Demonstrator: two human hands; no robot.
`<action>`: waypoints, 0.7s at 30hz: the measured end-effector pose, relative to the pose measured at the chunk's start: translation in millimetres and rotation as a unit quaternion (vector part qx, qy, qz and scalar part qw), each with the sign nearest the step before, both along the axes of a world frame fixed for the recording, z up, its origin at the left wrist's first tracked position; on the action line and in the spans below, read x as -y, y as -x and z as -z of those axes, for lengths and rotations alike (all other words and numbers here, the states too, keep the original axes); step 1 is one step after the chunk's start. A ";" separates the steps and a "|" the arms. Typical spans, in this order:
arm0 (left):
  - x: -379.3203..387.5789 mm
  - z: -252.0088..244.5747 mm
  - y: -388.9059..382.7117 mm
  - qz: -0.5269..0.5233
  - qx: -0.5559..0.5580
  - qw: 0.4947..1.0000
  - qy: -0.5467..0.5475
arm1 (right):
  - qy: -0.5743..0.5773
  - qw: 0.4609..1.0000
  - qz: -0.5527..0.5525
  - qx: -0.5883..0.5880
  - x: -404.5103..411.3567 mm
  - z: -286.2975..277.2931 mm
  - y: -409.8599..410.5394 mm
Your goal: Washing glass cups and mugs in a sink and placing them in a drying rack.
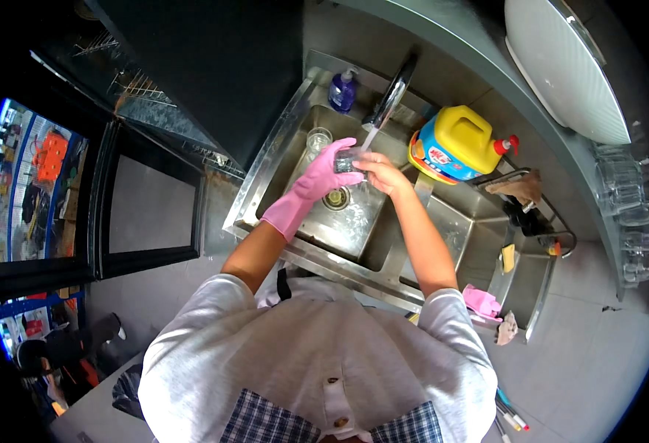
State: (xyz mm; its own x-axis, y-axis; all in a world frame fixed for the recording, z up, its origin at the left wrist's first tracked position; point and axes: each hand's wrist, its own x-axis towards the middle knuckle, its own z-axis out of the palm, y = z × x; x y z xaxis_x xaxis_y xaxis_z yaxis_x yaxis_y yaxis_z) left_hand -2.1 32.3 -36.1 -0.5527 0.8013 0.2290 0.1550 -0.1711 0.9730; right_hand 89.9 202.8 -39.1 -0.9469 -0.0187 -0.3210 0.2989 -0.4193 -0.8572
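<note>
Both hands hold a clear glass [348,161] over the left basin of a stainless steel sink [324,243]. My left hand [322,174], in a pink rubber glove, wraps around its left side. My bare right hand [378,170] grips its right side with the fingers. Water runs from the chrome faucet [389,99] down onto or just beside the glass. Another clear glass [319,139] stands in the basin's upper left corner. Under the hands lies the round drain [336,197].
A purple pump bottle [342,91] and a large yellow detergent jug [460,143] stand along the sink's back. At right are a yellow sponge [507,258], a pink glove [481,302] and a cloth [506,328]. A shelf above holds glasses [618,183] and a white bowl [562,66].
</note>
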 end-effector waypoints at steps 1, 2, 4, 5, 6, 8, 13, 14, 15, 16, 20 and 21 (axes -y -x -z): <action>1.4 -1.0 -0.3 -0.008 0.014 1.000 0.012 | 0.023 0.999 0.042 0.006 4.9 1.2 0.2; 2.7 -1.4 -0.9 0.011 0.065 0.998 -0.014 | 0.030 0.998 0.026 -0.042 9.3 2.2 -2.5; -0.7 -1.5 0.3 0.002 0.217 0.976 0.033 | 0.006 0.998 0.029 -0.062 16.4 4.4 -3.3; -3.2 -0.8 2.0 0.000 0.225 0.972 0.064 | -0.016 0.994 0.042 -0.100 19.9 5.9 -4.4; -8.2 -0.2 6.4 -0.004 0.257 0.964 0.072 | -0.104 0.992 0.052 -0.057 20.4 6.3 -4.7; -19.9 3.1 12.6 0.006 0.325 0.943 0.070 | -0.188 0.976 0.038 -0.101 22.9 8.6 -6.7; -40.2 8.0 21.4 0.023 0.474 0.842 0.257 | -0.328 0.940 0.036 -0.092 16.0 13.2 -13.8; -41.0 8.4 17.6 0.012 0.471 0.845 0.253 | -0.324 0.943 0.033 -0.073 13.1 14.1 -14.2; -41.2 8.6 12.4 0.003 0.449 0.863 0.230 | -0.279 0.955 0.073 -0.069 10.5 15.0 -14.2; -39.5 9.5 2.9 0.005 0.468 0.847 0.252 | -0.233 0.960 0.132 -0.084 8.6 16.0 -13.9; -37.4 13.8 -15.4 -0.076 0.276 0.955 0.075 | -0.153 0.981 0.115 -0.019 12.0 21.2 -15.9; -38.5 15.6 -13.4 -0.055 0.378 0.922 0.064 | -0.148 0.983 0.110 -0.023 14.9 23.1 -17.3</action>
State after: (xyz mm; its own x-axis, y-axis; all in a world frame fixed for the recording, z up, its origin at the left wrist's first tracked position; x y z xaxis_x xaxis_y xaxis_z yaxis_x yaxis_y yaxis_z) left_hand 11.3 70.9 -51.7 -0.5956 0.7242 -0.3476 -0.5658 -0.0710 0.8215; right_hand 107.2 187.8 -62.2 -0.9310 0.2757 -0.2394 0.1879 -0.2004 -0.9615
